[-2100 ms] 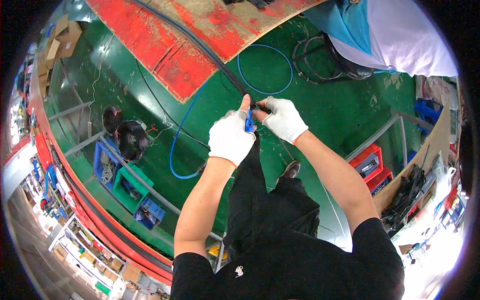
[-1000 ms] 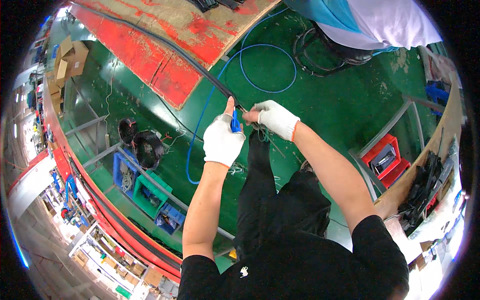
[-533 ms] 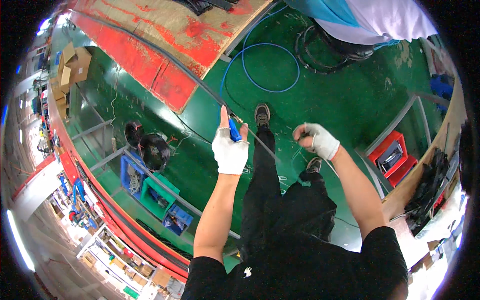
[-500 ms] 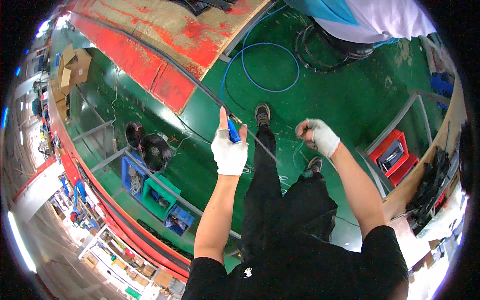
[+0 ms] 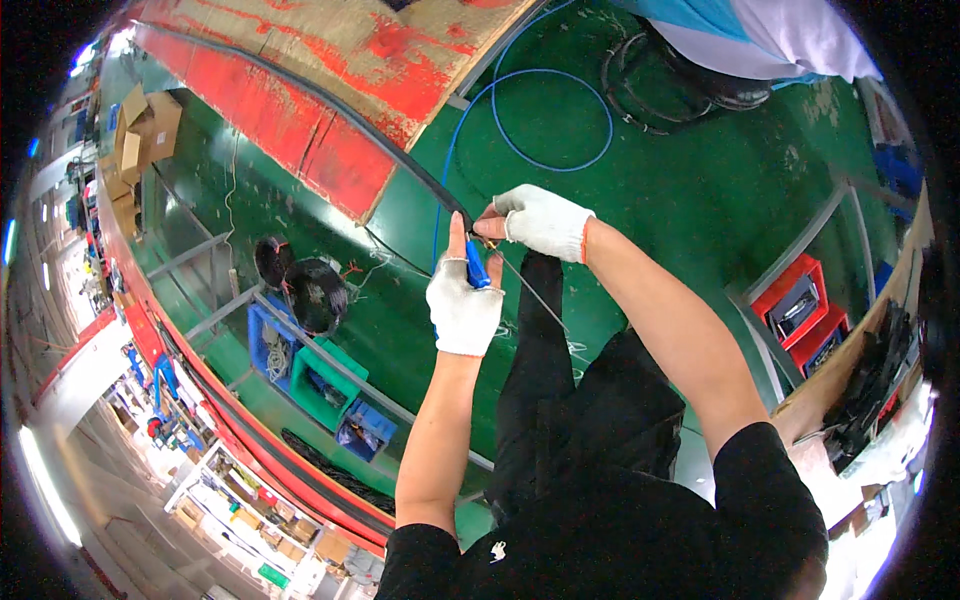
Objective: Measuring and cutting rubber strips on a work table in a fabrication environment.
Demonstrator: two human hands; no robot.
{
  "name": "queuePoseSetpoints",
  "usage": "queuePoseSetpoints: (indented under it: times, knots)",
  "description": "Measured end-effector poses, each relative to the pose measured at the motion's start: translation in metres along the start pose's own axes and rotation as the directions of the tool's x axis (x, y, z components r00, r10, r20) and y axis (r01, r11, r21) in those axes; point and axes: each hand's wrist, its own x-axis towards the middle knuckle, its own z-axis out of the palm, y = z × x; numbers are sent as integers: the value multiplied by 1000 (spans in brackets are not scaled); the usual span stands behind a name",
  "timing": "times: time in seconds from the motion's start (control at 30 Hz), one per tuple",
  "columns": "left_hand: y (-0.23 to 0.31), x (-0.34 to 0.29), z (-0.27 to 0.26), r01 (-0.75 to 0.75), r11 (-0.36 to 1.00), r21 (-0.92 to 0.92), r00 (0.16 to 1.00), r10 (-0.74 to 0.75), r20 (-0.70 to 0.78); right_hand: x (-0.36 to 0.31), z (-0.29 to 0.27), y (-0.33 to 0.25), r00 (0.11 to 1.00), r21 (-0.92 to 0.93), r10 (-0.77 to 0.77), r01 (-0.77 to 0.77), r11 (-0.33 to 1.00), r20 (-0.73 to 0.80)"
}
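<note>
My left hand [image 5: 465, 312], in a white glove with bare fingertips, is closed around a blue-handled tool [image 5: 477, 268]. A brass-coloured fitting shows at its top, and a long thin metal rod [image 5: 535, 298] slants from it down to the right. The left index finger points up along the end of a long black strip or hose [image 5: 400, 157], which comes off the table. My right hand [image 5: 545, 222], gloved the same way, meets the left from the right. Its thumb and fingers pinch at the end of the black strip, beside the fitting. The exact grip is partly hidden.
A worn red and wooden table [image 5: 340, 165] ends at upper left. On the green floor lie a looped blue hose [image 5: 610, 130] and black coils [image 5: 318, 295]. Bins stand at left, including a green bin [image 5: 325, 385]; red bins [image 5: 795, 300] sit right. Someone's white-and-blue clothing [image 5: 770, 40] shows above.
My right hand has moved left and up, from apart over the floor to the strip's end beside my left hand. My left hand still holds the blue-handled tool.
</note>
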Motion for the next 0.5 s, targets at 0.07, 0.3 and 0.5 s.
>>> queuePoseSetpoints:
  times: [0.07, 0.3, 0.5]
  knots:
    - [1, -4, 4, -19, 999, 48, 997, 22, -73, 1, 0, -9, 1000, -74, 19, -18, 997, 14]
    - [23, -10, 11, 176, 981, 82, 984, -172, -55, -6, 6, -11, 996, -133, -2, -10, 991, -88]
    - [43, -11, 16, 273, 932, 240, 962, -262, -76, -13, 10, 2, 996, -99, -34, 25, 995, -87]
